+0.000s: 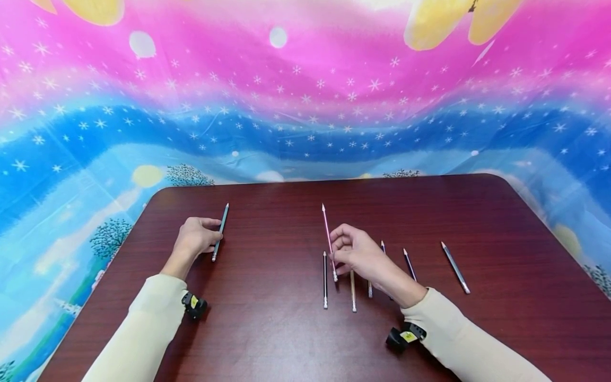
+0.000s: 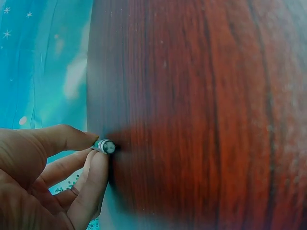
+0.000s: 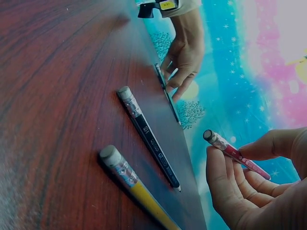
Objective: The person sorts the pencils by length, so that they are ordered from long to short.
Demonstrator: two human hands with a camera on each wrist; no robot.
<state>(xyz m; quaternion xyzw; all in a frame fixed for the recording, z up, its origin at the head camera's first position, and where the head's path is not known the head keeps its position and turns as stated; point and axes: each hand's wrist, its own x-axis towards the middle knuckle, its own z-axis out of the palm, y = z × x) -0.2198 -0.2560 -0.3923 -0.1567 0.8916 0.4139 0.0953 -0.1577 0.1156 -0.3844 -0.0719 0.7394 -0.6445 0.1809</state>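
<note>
At the left of the table my left hand pinches a teal pencil between thumb and fingers, its pointed end facing the far edge. In the left wrist view the eraser end of that teal pencil shows at the fingertips. My right hand holds a pink pencil by thumb and fingertips, tip pointing away from me. Just left of this hand lies a black pencil. A yellow pencil lies beside it, its far part hidden under the hand in the head view.
Two dark pencils, one with its eraser end visible and another, lie partly behind the right hand and wrist. Farther right rests a grey-blue pencil. A patterned cloth hangs behind the brown table.
</note>
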